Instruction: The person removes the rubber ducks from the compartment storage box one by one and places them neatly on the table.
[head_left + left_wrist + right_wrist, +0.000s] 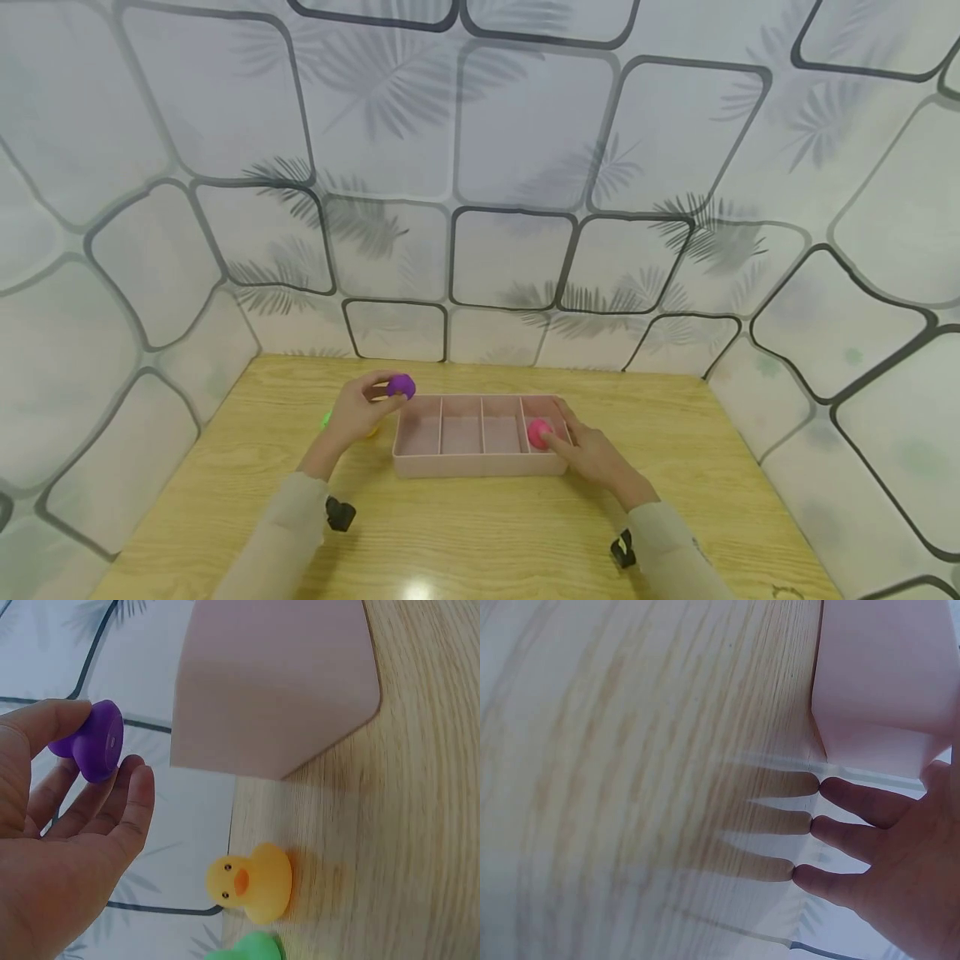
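Between thumb and fingers, my left hand [358,411] pinches a small purple rubber duck [99,742], its flat base facing the left wrist camera. This hand is raised at the left end of a pale pink box [480,466] split into a row of compartments. A bright pink toy [537,433] lies in the rightmost compartment. The thumb of my right hand [594,454] overlaps this toy, while the index finger lies along the box's right rim. In the right wrist view the other fingers [847,838] are straight and spread, outside the box wall.
A yellow rubber duck [251,883] stands on the wooden table [465,542] left of the box, with a green one [251,949] beside it. In the head view my left hand mostly covers both. A patterned wall [510,258] rises behind the table.
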A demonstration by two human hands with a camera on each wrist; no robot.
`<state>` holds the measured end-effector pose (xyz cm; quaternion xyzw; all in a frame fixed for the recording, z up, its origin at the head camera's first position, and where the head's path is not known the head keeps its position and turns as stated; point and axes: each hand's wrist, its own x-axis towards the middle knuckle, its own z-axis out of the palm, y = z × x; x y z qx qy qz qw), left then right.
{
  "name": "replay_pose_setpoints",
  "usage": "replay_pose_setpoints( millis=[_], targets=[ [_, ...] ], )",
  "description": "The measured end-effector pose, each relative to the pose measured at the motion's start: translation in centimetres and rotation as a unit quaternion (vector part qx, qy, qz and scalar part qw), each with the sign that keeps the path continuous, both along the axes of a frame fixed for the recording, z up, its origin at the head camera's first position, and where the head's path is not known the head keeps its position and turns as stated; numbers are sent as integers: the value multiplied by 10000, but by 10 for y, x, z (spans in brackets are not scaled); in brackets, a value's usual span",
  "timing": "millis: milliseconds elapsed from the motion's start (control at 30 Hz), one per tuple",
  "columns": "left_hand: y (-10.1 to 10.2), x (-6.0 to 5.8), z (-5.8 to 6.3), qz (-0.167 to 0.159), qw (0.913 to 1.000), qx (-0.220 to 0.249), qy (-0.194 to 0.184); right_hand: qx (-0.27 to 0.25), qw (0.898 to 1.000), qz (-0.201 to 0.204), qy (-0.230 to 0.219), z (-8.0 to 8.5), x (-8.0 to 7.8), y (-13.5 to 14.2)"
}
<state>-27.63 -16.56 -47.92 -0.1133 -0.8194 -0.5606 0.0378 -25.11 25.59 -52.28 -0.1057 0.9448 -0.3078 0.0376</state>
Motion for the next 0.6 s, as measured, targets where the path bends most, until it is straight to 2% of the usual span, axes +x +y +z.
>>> replay_pose_setpoints(
  millis=[367, 600],
  targets=[
    [-27, 5, -4, 149, 9998, -22, -115, -17, 10000, -12, -3, 1, 1, 0],
    [-41, 8, -5, 371, 9989, -276, -28, 1, 10000, 24, 33, -1, 0, 1]
  ],
)
